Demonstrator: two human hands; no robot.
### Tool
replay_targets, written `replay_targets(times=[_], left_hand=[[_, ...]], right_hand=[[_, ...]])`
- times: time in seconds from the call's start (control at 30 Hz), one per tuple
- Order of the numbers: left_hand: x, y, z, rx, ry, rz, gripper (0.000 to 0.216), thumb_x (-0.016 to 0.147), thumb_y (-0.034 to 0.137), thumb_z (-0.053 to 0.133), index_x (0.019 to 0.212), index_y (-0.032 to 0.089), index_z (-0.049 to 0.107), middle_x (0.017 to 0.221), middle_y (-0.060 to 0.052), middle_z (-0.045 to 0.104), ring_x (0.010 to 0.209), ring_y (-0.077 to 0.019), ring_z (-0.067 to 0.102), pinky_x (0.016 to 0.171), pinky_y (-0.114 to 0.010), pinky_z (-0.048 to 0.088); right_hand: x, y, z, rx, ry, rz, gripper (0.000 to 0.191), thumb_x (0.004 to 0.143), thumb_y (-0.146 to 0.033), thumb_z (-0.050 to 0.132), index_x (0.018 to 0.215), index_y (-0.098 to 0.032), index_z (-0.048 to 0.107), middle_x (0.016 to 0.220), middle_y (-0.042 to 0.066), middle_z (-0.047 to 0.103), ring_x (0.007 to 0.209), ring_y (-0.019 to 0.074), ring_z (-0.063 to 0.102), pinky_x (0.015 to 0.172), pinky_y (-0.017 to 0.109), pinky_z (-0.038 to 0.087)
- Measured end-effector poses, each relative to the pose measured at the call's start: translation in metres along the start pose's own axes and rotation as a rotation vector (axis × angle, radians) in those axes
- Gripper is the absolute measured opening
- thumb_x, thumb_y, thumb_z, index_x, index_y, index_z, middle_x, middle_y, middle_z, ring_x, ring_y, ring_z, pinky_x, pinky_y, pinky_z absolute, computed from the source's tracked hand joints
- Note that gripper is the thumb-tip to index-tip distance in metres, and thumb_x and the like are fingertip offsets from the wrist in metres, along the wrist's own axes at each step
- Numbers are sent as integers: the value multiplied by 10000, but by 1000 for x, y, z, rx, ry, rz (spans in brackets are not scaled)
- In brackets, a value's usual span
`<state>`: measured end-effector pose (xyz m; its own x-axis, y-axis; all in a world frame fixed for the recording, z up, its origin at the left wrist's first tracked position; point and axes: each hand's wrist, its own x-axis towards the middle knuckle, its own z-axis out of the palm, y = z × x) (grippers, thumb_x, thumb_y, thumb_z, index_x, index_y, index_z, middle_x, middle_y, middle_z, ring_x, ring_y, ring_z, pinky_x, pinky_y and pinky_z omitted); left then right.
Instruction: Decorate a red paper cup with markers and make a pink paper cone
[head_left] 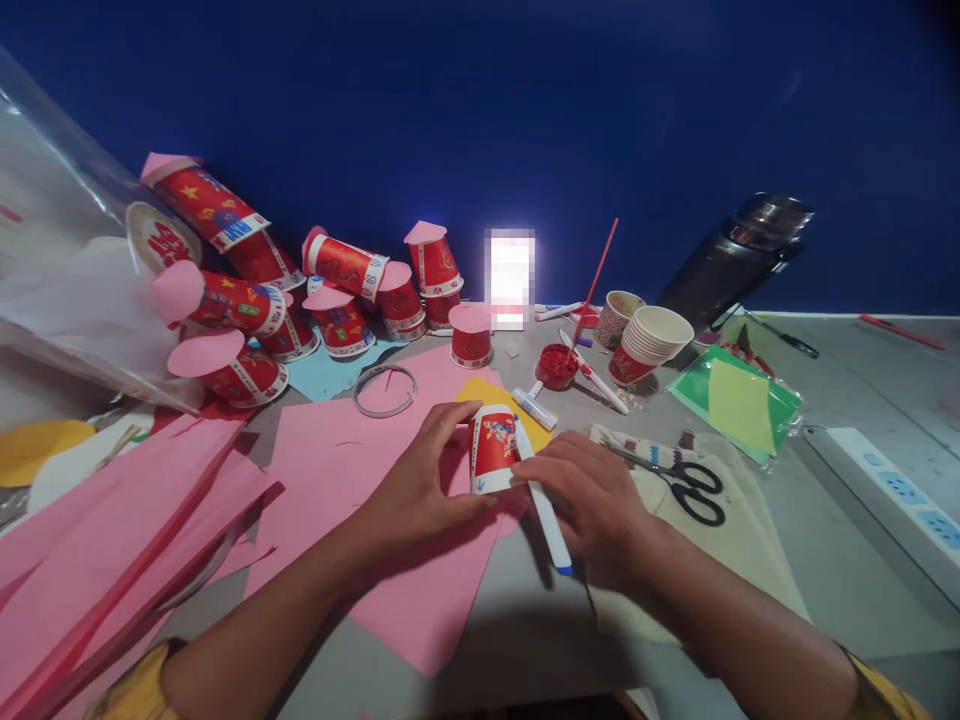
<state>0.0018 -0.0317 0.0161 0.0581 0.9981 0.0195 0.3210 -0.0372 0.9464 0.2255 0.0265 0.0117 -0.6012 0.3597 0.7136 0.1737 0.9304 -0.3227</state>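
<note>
My left hand grips a small red paper cup from the left, thumb below and fingers above. The cup has a printed figure and a blue mark near its white rim. In my right hand is a white marker with a blue end, its tip close to or touching the cup's right side. Under the cup lie pink paper sheets and a yellow paper piece. A white cap or short tube lies just beyond the marker.
Red cups with pink paper tops crowd the back left. Farther right are a red paint pot, stacked paper cups, a black flask, scissors on a cloth, and a power strip.
</note>
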Motion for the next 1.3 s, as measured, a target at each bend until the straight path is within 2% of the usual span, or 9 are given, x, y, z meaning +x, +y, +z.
replay_targets(times=[0.2, 0.37, 0.5, 0.7, 0.87, 1.1, 1.3], left_hand=[[3, 0, -4, 76, 70, 99, 772, 755, 351, 870, 1422, 315, 482, 1517, -89, 484, 1407, -311, 525, 1202, -514, 465], [2, -7, -4, 132, 54, 152, 769, 777, 354, 862, 1430, 308, 459, 1483, -95, 490, 1394, -295, 528, 1192, -505, 475], [2, -8, -2, 143, 48, 175, 768, 789, 369, 865, 1435, 309, 453, 1469, -93, 491, 1387, -278, 523, 1186, -485, 481], [3, -7, -2, 119, 41, 159, 751, 785, 372, 866, 1418, 306, 467, 1464, -97, 490, 1377, -282, 533, 1185, -494, 479], [3, -9, -3, 100, 34, 154, 765, 778, 369, 866, 1424, 309, 460, 1471, -94, 481, 1383, -286, 532, 1192, -496, 474], [3, -8, -2, 113, 45, 144, 768, 759, 392, 879, 1402, 297, 471, 1454, -97, 488, 1366, -285, 539, 1210, -512, 450], [2, -6, -1, 90, 56, 111, 767, 756, 417, 883, 1397, 302, 479, 1453, -88, 499, 1337, -278, 575, 1192, -501, 480]], right_hand=[[4, 0, -11, 195, 130, 53, 318, 919, -68, 644, 1193, -213, 714, 946, 80, 812, 786, 222, 719, 722, 367, 567], [8, -7, -11, 258, 107, 108, 152, 897, -77, 662, 997, -180, 712, 772, 57, 760, 658, 181, 694, 641, 315, 559], [10, -9, -10, 238, 68, 107, 112, 911, -85, 637, 947, -169, 701, 747, 62, 741, 653, 175, 689, 621, 299, 555], [11, -7, -11, 238, 27, 84, 119, 924, -85, 627, 967, -176, 691, 760, 60, 749, 668, 177, 690, 638, 306, 551], [13, -9, -12, 280, -17, 114, 100, 927, -103, 620, 910, -182, 678, 722, 41, 729, 636, 160, 668, 617, 284, 528], [13, -8, -11, 278, -10, 66, 109, 930, -102, 614, 933, -193, 674, 727, 36, 733, 639, 167, 661, 629, 296, 527], [11, -8, -10, 267, 57, 128, 102, 908, -98, 637, 911, -187, 685, 737, 44, 732, 638, 166, 670, 628, 294, 528]])
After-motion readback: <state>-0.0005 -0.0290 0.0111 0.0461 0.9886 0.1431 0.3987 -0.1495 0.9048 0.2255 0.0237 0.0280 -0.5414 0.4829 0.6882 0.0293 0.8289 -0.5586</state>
